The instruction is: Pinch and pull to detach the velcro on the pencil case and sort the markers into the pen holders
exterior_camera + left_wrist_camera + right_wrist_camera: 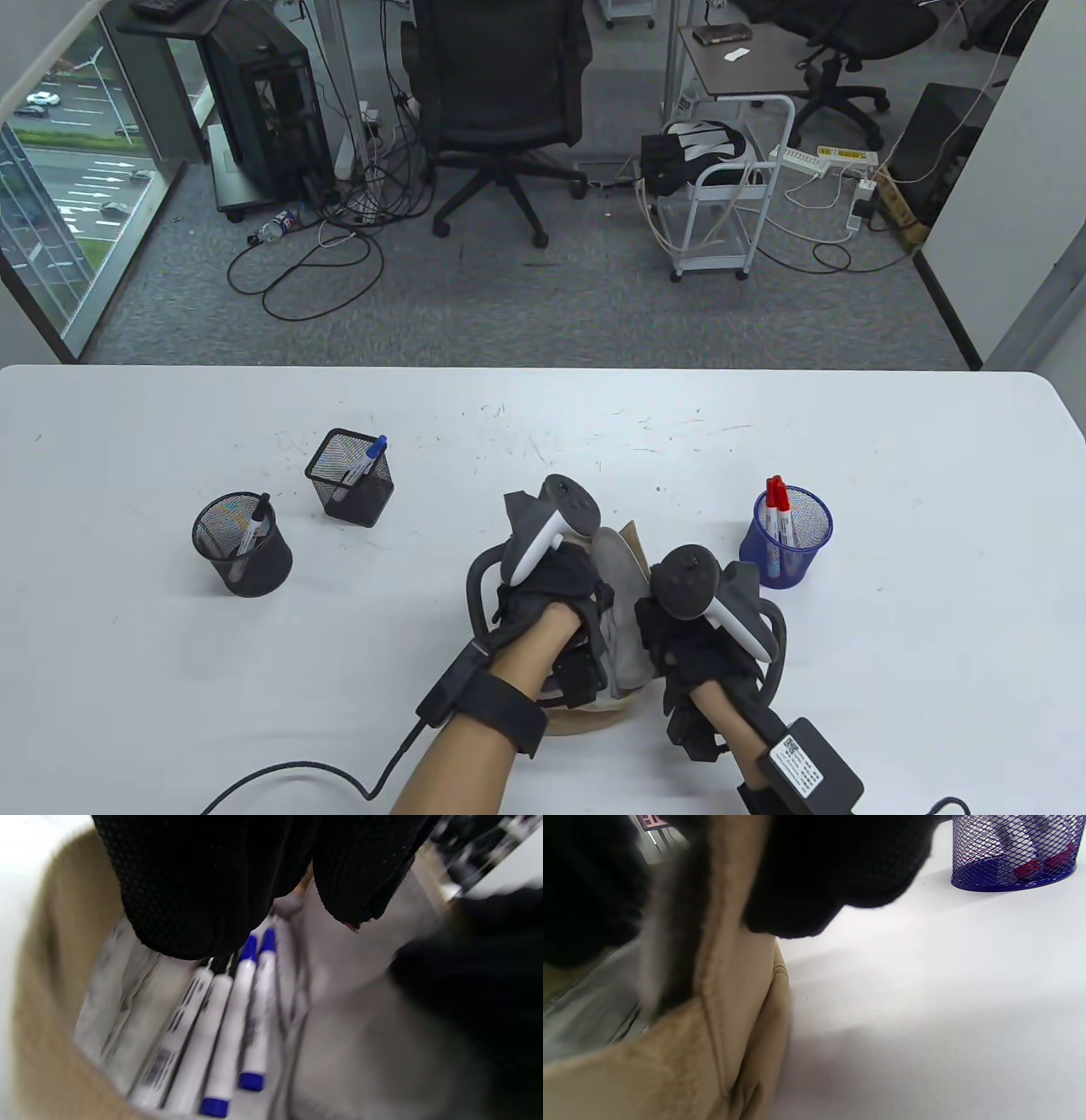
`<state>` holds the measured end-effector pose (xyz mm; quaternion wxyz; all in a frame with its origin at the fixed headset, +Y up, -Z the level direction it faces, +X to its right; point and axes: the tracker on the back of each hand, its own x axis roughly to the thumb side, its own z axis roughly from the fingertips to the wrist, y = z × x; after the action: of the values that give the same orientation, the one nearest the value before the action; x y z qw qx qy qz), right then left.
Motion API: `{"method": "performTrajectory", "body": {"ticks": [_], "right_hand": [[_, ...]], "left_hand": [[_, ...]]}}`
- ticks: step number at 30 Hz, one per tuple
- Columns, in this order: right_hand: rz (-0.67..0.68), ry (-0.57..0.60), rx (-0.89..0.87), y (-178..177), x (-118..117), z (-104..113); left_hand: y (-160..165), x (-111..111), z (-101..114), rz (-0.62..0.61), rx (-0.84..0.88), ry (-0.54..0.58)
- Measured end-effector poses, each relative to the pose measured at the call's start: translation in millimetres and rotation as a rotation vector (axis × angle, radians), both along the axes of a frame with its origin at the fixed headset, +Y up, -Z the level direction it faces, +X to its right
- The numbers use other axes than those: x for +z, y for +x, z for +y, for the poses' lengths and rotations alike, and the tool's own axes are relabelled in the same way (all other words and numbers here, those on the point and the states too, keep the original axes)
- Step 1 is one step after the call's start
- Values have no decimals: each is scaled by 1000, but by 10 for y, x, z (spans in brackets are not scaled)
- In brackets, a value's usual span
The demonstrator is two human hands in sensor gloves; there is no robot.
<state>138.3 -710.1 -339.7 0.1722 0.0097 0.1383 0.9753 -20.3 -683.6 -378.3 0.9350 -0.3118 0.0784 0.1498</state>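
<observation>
The tan pencil case [624, 569] with grey lining lies open between my hands near the table's front edge. My left hand [585, 594] reaches into it. In the left wrist view its fingertips [191, 899] hang over the far ends of several white markers with blue caps [250, 1018] lying side by side inside. Whether they grip one is hidden. My right hand [670, 628] pinches the case's right edge; the right wrist view shows that tan flap [721, 955] between gloved fingers [831, 878].
A round black mesh holder [242, 543] with a black marker and a square black mesh holder [349, 477] with a blue marker stand at the left. A blue mesh holder [792, 536] with red markers stands just right of my right hand.
</observation>
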Motion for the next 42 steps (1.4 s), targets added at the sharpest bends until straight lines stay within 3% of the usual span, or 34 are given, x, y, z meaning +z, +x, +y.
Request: {"method": "performTrajectory", "body": {"ticks": [8,14,29,34,36,37,42], "right_hand": [[2,-3,-1,1,-4,0],[2,-2,3,-3,-2,0],[0,-2,5,-12,1,3],[-3,-1,2,-8,5,1],[-3,-2,2,-6,3,2],[-3,-2,2,-6,2,1],[-3,-3,4,-3,1,3]], "left_hand": [[44,-196,-513,39,-228,-171],[117,-270,-578,30,-378,-110],[-56,-252,-612,59,-207,-117],[-192,-248,-397,89,73,8],[-265,-263,-233,66,179,35],[-307,-276,-123,-4,241,83],[-622,-259,303,-78,181,275]]}}
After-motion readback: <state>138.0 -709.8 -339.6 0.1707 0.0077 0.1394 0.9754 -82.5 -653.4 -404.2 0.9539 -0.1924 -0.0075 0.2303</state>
